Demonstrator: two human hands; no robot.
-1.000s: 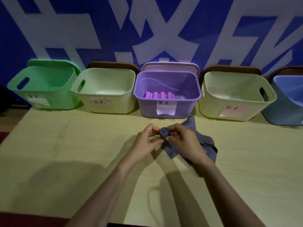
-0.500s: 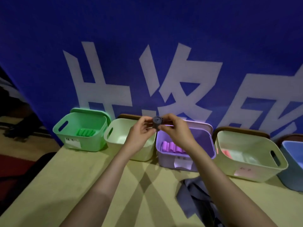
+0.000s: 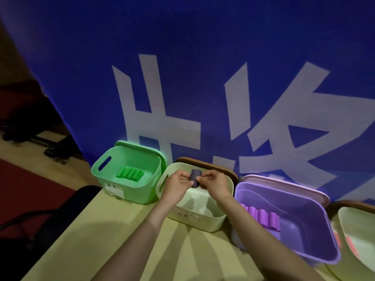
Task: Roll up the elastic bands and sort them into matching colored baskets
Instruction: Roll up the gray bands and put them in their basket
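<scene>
A rolled dark grey elastic band [image 3: 195, 178] stands upright between my two hands above the pale cream basket [image 3: 203, 220]. My left hand [image 3: 178, 186] pinches its left side and my right hand [image 3: 215, 184] pinches its right side. The green basket [image 3: 113, 179] to the left holds several green rolls [image 3: 129, 173]. Right of the cream one, the purple basket [image 3: 304, 254] holds several purple rolls [image 3: 263, 217]. What lies inside the cream basket is hidden by my hands.
Another cream basket [image 3: 355, 236] with something pink inside sits at the right edge. A blue banner [image 3: 182, 78] with white characters stands right behind the baskets. The yellowish table [image 3: 91, 236] ends at the left, beside a dark chair [image 3: 60, 216] and red floor.
My hands lifted the grey roll off the table and carried it forward over the cream basket, turning it upright. The view swung left; the loose grey bands are out of view.
</scene>
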